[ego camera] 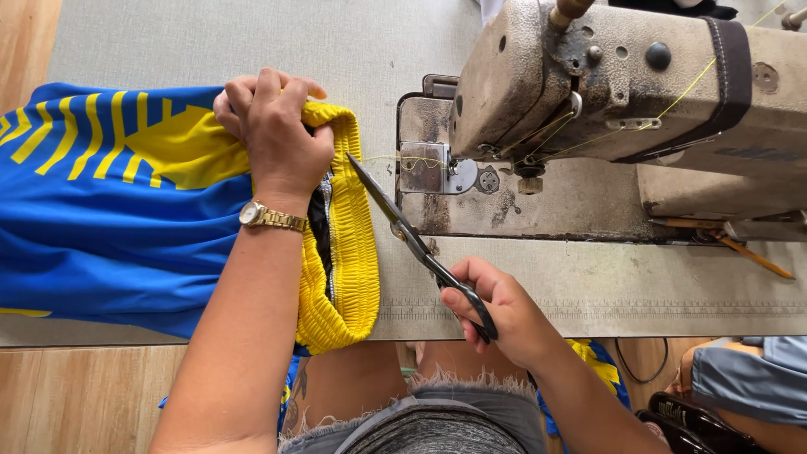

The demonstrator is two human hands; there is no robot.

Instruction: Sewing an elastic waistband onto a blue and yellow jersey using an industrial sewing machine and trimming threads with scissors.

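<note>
Grey-green sewing table [277, 42] fills most of the view, with a wooden strip along its far left edge and wood floor below its near edge. On the left, a blue garment [109, 227] with yellow stripes lies flat, spreading off the left side of the picture and hanging over the near table edge. Its yellow elastic waistband [349, 252] forms the garment's right edge, curving from beside the knuckles down to the table's near edge. The left hand [273, 130] is closed in a fist over the top of the waistband, bunching the fabric, with a gold wristwatch [271, 218] on the wrist. A narrow band of bare table separates the waistband from the sewing machine base.

Across that gap run the scissors [412, 240], tips just touching the waistband's right edge near the fist, where a thin yellow thread [395, 158] stretches from the fabric to the needle area. The right hand [500, 311] grips the scissor handles, fingers curled through them, at the table's near edge. On the right, the worn beige sewing machine [639, 84] occupies the upper corner, and open table lies between its base and the near edge. Grey clothing [748, 378] shows at the lower right corner.
</note>
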